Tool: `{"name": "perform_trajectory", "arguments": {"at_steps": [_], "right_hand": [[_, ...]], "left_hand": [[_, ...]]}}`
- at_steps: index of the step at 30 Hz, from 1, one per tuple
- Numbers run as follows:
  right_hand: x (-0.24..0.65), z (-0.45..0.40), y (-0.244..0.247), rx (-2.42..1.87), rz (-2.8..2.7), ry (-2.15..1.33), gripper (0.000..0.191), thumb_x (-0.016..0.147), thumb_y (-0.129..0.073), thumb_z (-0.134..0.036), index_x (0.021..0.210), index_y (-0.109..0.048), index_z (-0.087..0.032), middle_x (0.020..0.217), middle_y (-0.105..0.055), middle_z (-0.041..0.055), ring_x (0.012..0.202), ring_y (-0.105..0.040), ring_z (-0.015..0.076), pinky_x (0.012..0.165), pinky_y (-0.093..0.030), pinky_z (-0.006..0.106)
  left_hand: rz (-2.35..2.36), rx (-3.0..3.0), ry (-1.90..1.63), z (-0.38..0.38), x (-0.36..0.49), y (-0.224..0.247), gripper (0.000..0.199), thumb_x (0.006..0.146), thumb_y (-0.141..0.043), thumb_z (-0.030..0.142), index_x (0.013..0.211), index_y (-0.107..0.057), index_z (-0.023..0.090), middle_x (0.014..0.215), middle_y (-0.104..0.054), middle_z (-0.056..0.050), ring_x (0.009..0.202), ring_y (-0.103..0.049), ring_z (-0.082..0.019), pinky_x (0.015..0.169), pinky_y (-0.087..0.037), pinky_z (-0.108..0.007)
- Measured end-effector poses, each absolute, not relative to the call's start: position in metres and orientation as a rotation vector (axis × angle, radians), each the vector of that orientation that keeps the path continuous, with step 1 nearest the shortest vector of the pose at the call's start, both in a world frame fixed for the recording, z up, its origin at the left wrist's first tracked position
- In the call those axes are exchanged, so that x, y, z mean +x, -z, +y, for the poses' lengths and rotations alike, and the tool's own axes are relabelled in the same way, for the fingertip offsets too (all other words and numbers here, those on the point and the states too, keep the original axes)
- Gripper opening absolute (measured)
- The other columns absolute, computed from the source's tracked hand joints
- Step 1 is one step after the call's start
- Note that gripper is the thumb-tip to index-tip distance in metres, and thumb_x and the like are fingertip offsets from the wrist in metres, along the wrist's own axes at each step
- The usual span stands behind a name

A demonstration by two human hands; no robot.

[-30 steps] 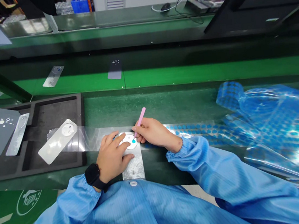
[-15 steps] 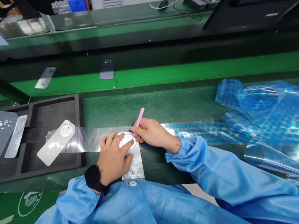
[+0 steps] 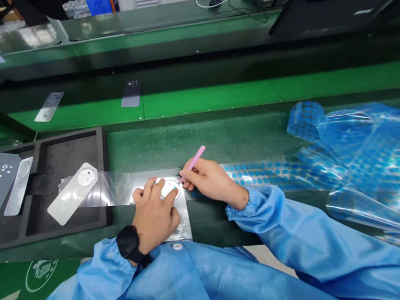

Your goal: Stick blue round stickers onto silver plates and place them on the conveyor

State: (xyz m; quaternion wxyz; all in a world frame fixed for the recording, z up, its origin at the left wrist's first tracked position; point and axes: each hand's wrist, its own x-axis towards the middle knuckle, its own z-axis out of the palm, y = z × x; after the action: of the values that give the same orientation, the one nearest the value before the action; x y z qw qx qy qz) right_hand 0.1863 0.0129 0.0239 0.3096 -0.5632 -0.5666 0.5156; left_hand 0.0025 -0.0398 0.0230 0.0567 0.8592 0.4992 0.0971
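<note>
Plate [image 3: 183, 225] under left hand [image 3: 153, 218]; tray [image 3: 63, 151] holds 2

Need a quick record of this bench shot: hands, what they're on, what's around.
left hand: fingers spread on a white rounded part, which lies on a silver metal strip
right hand: holds a pink stick tool, its tip at the white rounded part
things: clear film strip running under the hands, with a white tab on it
rest: black foam tray; blue dotted film; black smartwatch on left wrist
</note>
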Motion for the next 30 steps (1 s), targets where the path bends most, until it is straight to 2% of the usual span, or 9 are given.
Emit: {"name": "perform_trajectory", "arguments": {"at_steps": [8, 17, 23, 30], "right_hand": [[0.187, 0.005, -0.018, -1.341, -1.927, -0.961, 0.012, 0.09, -0.054, -0.024, 0.081, -0.062, -0.02, 0.07, -0.07, 0.0009, 0.068, -0.067, 0.0163, 0.064, -0.048, 0.026], [0.186, -0.001, -0.008, -1.209, -2.09, -0.659, 0.02, 0.095, -0.05, -0.026, 0.084, -0.065, -0.018, 0.084, -0.073, 0.0065, 0.078, -0.069, 0.0183, 0.073, -0.051, 0.029], [0.186, -0.005, -0.005, -1.168, -2.162, -0.557, 0.027, 0.098, -0.043, -0.028, 0.085, -0.065, -0.018, 0.083, -0.073, 0.0065, 0.078, -0.069, 0.0178, 0.075, -0.053, 0.028], [0.189, -0.012, -0.009, -1.113, -2.203, -0.498, 0.024, 0.097, -0.044, -0.026, 0.085, -0.063, -0.018, 0.078, -0.07, 0.0061, 0.071, -0.066, 0.0171, 0.07, -0.052, 0.028]], "left_hand": [[1.515, 2.631, -0.299, -0.041, 0.006, -0.023, 0.039, 0.078, -0.057, 0.02, 0.116, -0.065, 0.023, 0.129, -0.056, -0.017, 0.126, -0.042, -0.038, 0.085, -0.039, -0.052], [1.491, 2.625, -0.214, -0.04, 0.004, -0.022, 0.035, 0.088, -0.058, 0.036, 0.12, -0.063, 0.023, 0.131, -0.054, -0.018, 0.128, -0.041, -0.039, 0.085, -0.041, -0.053], [1.497, 2.625, -0.226, -0.041, 0.004, -0.022, 0.034, 0.088, -0.057, 0.037, 0.119, -0.063, 0.023, 0.131, -0.054, -0.018, 0.128, -0.041, -0.039, 0.085, -0.041, -0.053], [1.49, 2.604, -0.238, -0.039, 0.005, -0.022, 0.035, 0.087, -0.059, 0.034, 0.12, -0.063, 0.022, 0.129, -0.055, -0.019, 0.128, -0.04, -0.039, 0.085, -0.041, -0.054]]}}
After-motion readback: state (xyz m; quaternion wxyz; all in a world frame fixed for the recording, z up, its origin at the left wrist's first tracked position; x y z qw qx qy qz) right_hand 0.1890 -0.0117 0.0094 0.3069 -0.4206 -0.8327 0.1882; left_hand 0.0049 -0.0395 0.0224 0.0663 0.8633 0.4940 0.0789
